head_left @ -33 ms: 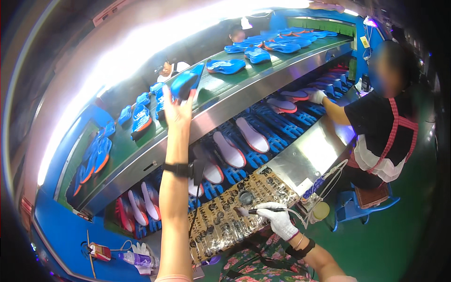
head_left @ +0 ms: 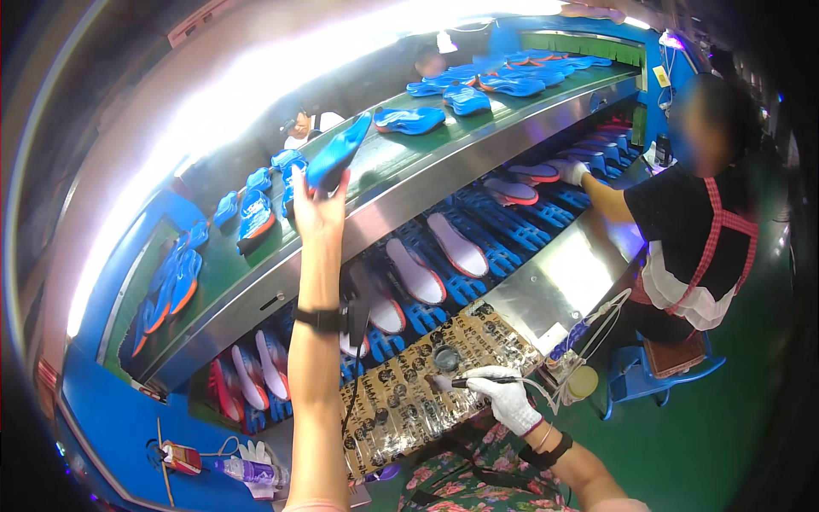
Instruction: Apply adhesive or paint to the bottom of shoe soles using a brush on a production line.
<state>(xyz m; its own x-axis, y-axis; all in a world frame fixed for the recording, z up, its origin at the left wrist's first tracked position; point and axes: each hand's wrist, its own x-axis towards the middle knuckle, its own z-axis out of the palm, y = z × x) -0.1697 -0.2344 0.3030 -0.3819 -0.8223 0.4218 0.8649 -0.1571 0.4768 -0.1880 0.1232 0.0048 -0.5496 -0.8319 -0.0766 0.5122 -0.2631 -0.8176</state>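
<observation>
My bare left hand [head_left: 319, 205] is raised over the near edge of the upper green conveyor belt. Its fingers grip the near end of a blue shoe sole [head_left: 341, 152], which tilts up and away to the right. In a white glove, my right hand [head_left: 509, 403] is closed around a brush [head_left: 472, 383] with a slim black handle, from which a pale tube or cord runs back. Its bristles point left, over a bench top [head_left: 401, 427] covered in brown printed tape. Just beyond the brush, a small dark round dish [head_left: 446, 358] stands on that bench.
More blue soles [head_left: 409, 120] lie along the upper belt [head_left: 375, 158]. Below, pale-bottomed shoes [head_left: 415, 270] sit on blue racks. At right, a co-worker's gloved hand [head_left: 573, 171] touches a shoe beside a blue stool [head_left: 657, 371]. A purple-labelled bottle [head_left: 247, 469] lies lower left.
My left hand has shifted slightly down and left, and the blue sole in it has turned, showing more of its blue side. My right hand and the brush stay about where they were.
</observation>
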